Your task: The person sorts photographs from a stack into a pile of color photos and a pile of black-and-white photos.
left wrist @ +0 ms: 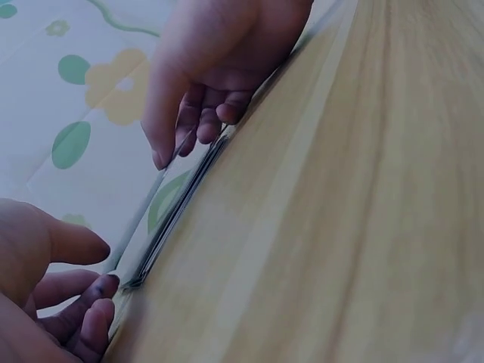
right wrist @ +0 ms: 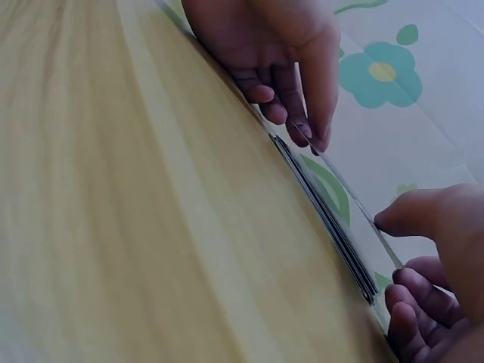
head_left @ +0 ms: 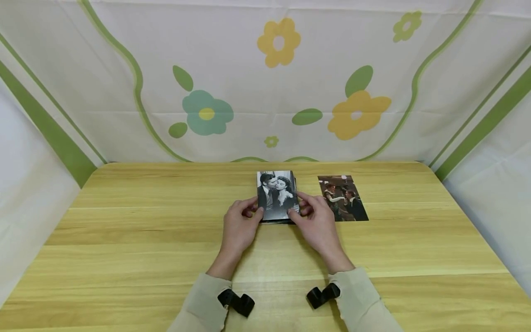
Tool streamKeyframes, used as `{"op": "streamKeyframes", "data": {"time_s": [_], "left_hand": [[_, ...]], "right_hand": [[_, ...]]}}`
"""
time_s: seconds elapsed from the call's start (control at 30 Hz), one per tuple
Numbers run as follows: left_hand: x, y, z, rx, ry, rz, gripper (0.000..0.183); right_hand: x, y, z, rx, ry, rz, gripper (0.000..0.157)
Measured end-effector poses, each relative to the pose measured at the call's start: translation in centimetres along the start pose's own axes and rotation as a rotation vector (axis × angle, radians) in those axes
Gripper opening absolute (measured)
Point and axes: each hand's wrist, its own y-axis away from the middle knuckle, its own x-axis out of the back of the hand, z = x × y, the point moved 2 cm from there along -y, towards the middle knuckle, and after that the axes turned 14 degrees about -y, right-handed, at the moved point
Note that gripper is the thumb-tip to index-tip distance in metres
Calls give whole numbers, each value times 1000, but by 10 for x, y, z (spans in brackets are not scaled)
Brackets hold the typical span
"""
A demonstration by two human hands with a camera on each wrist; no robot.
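Note:
Between both hands is a black-and-white photo (head_left: 277, 196) of a couple, lying face up just over a thin stack of photos (right wrist: 327, 219). The left hand (head_left: 240, 223) pinches its left edge near the lower corner, thumb on top and fingers beneath. At the right edge the right hand (head_left: 320, 225) does the same, its thumb on the lower right corner. A gap shows in the right wrist view between the raised photo and the stack, which rests on the table. The stack's edges look fairly even.
A colour photo (head_left: 343, 198) of two people lies face up on the wooden table (head_left: 145, 258), right of the right hand. Behind the table hangs a white cloth (head_left: 249, 92) with printed flowers. Black wrist cameras (head_left: 236, 303) sit on both sleeves.

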Motion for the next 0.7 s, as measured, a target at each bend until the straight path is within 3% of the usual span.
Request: {"op": "streamKeyframes", "data": {"time_s": [0.3,0.7], "left_hand": [[2,1,1,76,131,-5,30],[11,1,8,116,168,-37,31]], "right_hand": [[0,1,-2,-8,-60,0,56],[3,4,-13,42,-136,11,55]]}}
